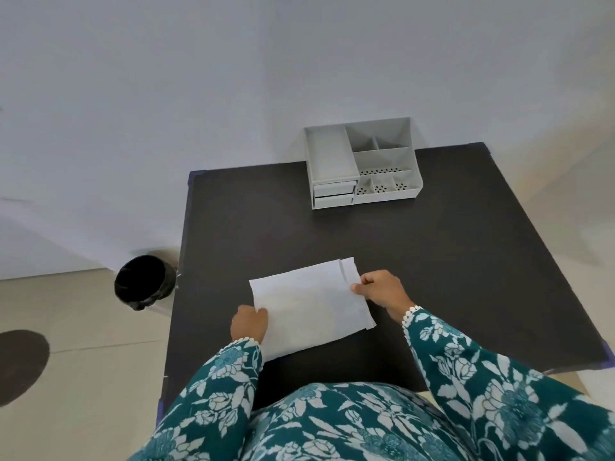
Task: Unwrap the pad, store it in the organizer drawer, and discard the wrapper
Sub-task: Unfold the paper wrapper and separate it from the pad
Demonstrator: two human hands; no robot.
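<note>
A flat white wrapped pad (309,304) lies on the dark table (432,261) near its front edge. My left hand (249,322) pinches the packet's left edge. My right hand (382,289) pinches its right edge near the folded seam. The pad itself is hidden inside the wrapper. A white organizer (362,163) stands at the back of the table, with two small shut drawers (333,193) at its front left. A black-lined waste bin (143,281) stands on the floor to the left of the table.
The organizer has several open compartments on top. The wall rises right behind the table. Light floor tiles lie to the left, with a dark round patch (20,364) on them. My floral sleeves reach in from the bottom.
</note>
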